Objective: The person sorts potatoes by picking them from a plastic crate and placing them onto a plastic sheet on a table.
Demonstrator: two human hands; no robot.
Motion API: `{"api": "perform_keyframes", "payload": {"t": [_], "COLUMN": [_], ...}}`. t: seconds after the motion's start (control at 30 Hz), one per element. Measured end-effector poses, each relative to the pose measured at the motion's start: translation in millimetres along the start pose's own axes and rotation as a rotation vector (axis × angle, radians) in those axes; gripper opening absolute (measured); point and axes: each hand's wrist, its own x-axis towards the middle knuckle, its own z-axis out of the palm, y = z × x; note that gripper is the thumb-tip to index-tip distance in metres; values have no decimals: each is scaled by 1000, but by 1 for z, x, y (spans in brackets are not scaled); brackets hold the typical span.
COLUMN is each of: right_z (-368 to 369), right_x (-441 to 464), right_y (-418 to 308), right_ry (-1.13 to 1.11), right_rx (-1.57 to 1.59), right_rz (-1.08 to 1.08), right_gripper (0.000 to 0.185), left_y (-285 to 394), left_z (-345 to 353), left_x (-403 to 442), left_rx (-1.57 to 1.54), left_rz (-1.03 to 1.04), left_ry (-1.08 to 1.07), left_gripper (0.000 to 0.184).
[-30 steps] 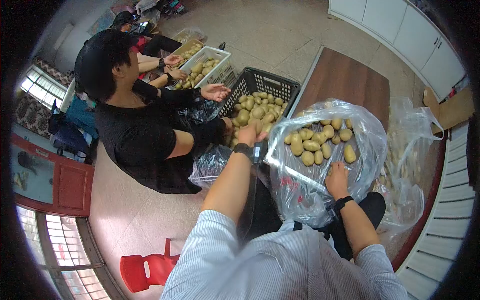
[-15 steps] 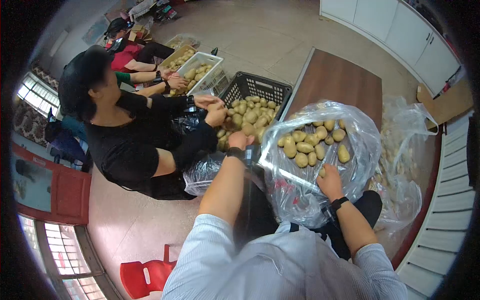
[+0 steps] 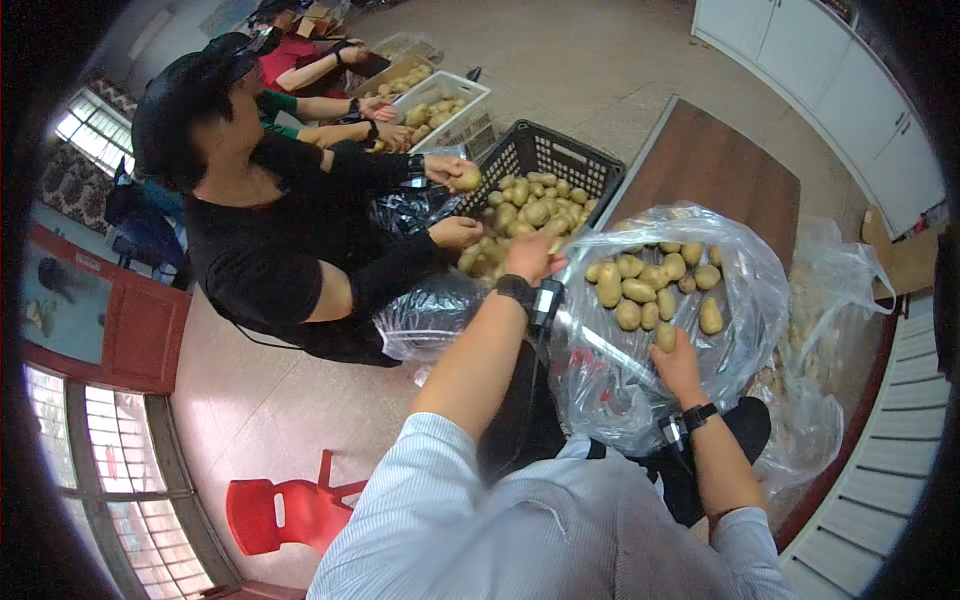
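Note:
My left hand [image 3: 533, 257] is over the near right corner of the black crate [image 3: 600, 172], beside the bag's left rim; its fingers are partly bent, and whether they hold anything is hard to make out. My right hand [image 3: 682, 366] grips a potato [image 3: 665, 337] inside the clear plastic bag [image 3: 610, 385]. Beyond that hand, several loose potatoes [image 3: 637, 290] lie in the open bag, which rests against the brown table. More potatoes [image 3: 536, 212] fill the crate.
A co-worker [image 3: 270, 220] in black sits at the left, a potato in one hand. Other people handle potatoes at a white crate [image 3: 470, 100] farther back. There are a brown table [image 3: 715, 165], a red chair [image 3: 290, 515] and a filled plastic bag [image 3: 815, 330] at the right.
My left hand has moved from the crate's potatoes toward the bag's rim. My right hand still has its potato, now more visible. The co-worker's hands have moved apart. The whole view has shifted slightly.

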Motion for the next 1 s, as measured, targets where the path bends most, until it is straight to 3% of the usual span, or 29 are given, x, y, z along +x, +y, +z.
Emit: {"api": "perform_keyframes", "payload": {"t": [0.07, 0.2, 0.27, 0.67, 0.9, 1.0], "right_z": [-4, -4, 6, -9, 7, 19], "right_x": [1, 9, 18, 24, 30, 32], "right_y": [-8, -28, -28, -104, -96, -88], "right_ry": [-4, 1, -46, -195, -235, -278], "right_rx": [98, 94, 332, 353, 405, 645], "right_rz": [7, -39, -112, -148, -130, -130], "right_gripper": [48, 46, 45, 49, 45, 45], "left_y": [3, 15, 12, 17, 7, 12], "left_z": [14, 45, 43, 68, 69, 75], "left_x": [-3, -33, -30, -52, -49, -59], "left_rx": [281, 408, 447, 651, 825, 878], "left_rz": [-118, -208, -243, -470, -393, -470], "left_ry": [-40, -153, -214, -457, -617, -675], "left_gripper": [29, 35, 36, 50, 46, 38]}}
